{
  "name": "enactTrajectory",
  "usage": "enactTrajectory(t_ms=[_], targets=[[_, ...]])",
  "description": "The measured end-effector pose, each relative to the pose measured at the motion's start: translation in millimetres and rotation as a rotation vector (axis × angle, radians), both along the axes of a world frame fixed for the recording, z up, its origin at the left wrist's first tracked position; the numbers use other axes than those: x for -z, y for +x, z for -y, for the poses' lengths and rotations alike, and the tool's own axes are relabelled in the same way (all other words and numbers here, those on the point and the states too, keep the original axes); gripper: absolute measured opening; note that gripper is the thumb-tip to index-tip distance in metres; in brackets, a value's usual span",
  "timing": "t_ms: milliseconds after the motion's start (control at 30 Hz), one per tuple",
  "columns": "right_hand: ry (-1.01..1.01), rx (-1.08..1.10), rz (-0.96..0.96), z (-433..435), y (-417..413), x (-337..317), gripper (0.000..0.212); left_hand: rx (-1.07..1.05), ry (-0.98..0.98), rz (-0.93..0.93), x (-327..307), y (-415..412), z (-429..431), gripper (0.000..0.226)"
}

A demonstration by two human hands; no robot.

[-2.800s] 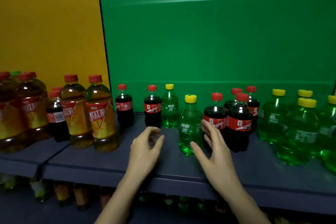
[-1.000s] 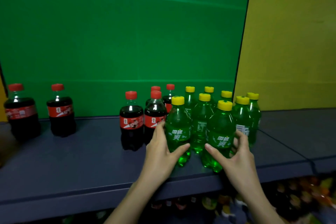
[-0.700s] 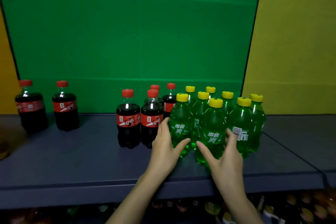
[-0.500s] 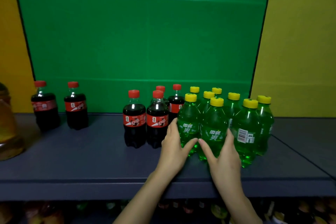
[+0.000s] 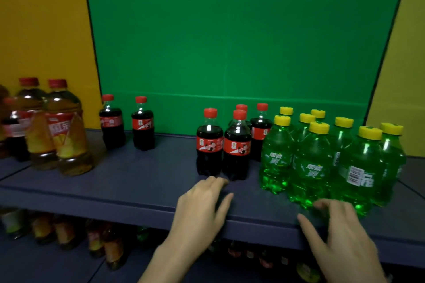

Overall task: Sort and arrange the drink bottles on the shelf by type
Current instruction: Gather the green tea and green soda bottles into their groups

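At the far left of the dark blue shelf (image 5: pixel 138 181), large tea bottles (image 5: pixel 69 135) with red caps and orange labels are seen standing upright. A small dark bottle (image 5: pixel 14 138) is placed among them, near the picture edge. Under the shelf, further bottles (image 5: pixel 69 232) are seen, too blurred to be told apart. To the right of the tea, two cola bottles (image 5: pixel 142 125) are placed side by side near the green back panel (image 5: pixel 230 53), well apart from the others. Further right, a group of four cola bottles (image 5: pixel 236 147) is found, two in front and two behind, close together. The left hand (image 5: pixel 202 209) is held just in front of this group. Its fingers (image 5: pixel 217 182) are loosely bent and nothing is held; whether the front bottles are touched cannot be told. Just beside the cola group, the green soda bottles (image 5: pixel 308 167) with yellow caps are gathered in a tight cluster. The right hand (image 5: pixel 345 243) is held at the front edge before this cluster. Its fingers (image 5: pixel 331 204) are spread and slightly curved, nothing is gripped, and the fingertips lie near the bases of the front green bottles.
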State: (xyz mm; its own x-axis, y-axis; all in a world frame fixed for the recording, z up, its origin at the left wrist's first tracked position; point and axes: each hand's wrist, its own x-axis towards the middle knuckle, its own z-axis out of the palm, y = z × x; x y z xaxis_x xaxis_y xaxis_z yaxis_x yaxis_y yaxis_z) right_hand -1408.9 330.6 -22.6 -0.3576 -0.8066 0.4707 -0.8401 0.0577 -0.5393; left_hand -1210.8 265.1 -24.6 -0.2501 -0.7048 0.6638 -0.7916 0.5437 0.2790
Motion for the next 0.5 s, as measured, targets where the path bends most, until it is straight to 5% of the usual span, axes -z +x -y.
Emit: enactTrajectory(t_ms=[267, 500], targets=[[-0.055, -0.504, -0.115, 17, 101, 11, 0.027, -0.362, 0.046, 0.238, 13, 128, -54, 0.022], [-0.084, -0.8, -0.202, 7, 229, 10, 0.012, -0.654, 0.108, 0.251, 37, 271, -114, 0.05]])
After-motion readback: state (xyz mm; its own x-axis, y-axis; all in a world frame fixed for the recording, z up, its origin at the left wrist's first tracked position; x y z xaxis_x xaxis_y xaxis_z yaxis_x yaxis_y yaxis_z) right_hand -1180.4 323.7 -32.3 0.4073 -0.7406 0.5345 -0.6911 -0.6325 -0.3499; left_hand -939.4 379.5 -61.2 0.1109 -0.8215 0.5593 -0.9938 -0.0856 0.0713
